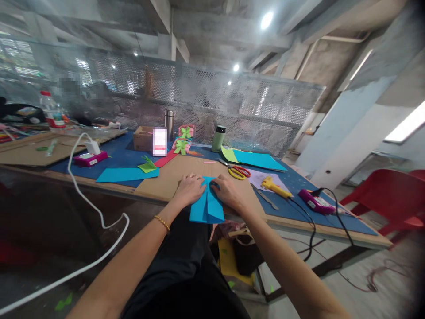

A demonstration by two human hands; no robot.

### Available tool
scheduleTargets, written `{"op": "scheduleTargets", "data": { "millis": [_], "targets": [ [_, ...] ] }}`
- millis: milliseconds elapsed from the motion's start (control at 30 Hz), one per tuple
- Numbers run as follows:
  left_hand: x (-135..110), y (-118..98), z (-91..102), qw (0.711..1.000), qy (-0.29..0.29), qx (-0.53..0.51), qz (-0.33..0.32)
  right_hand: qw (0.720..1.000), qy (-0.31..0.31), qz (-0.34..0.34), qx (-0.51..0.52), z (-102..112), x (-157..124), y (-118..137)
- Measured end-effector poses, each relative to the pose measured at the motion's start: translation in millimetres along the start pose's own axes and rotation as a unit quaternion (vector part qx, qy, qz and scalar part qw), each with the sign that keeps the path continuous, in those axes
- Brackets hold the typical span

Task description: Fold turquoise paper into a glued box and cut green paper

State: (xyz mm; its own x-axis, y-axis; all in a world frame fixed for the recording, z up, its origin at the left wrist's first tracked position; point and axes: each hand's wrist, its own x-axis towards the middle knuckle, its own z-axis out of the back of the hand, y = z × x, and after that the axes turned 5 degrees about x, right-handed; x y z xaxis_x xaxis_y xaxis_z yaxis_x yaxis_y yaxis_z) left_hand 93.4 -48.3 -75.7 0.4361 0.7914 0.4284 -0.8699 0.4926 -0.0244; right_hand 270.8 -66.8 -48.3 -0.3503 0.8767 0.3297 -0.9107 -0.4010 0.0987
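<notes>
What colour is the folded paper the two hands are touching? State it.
Bright blue; the folded paper shows best in the head view, the only one.

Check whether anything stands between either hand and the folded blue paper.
Nothing visible does: the left hand and right hand both touch the folded blue paper directly, one from each side. The scissors lie beyond the right hand, apart from the paper.

Ceiling lights glare through whitish haze, while the right edge blurs into darkness.
</notes>
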Motion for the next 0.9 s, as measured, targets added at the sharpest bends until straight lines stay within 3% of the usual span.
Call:
{"op": "scheduleTargets", "data": {
  "millis": [300,567,733,833,900],
  "targets": [
    [1.9,2.0,-2.3,1.0,0.012,0.006,-0.011,1.0,-0.008,0.007,-0.019,-1.8,-0.1,-2.4],
    [34.1,7.6,12.2,0.996,0.08,0.014,-0.029,1.0,-0.001,0.012,-0.023,-1.2,-4.7,-5.7],
    [40.3,8.1,9.9,0.996,0.068,0.024,-0.043,1.0,0.0,0.017,-0.009,2.9,-13.9,-9.3],
    [38.7,8.7,6.1,0.997,0.062,0.029,-0.046,0.998,-0.014,0.06,0.027,1.9,-19.3,-11.6],
    [39.2,9.3,5.1,0.996,0.068,0.026,-0.048,0.989,-0.026,0.128,0.075,-0.6,-22.7,-13.4]
  ]
}}
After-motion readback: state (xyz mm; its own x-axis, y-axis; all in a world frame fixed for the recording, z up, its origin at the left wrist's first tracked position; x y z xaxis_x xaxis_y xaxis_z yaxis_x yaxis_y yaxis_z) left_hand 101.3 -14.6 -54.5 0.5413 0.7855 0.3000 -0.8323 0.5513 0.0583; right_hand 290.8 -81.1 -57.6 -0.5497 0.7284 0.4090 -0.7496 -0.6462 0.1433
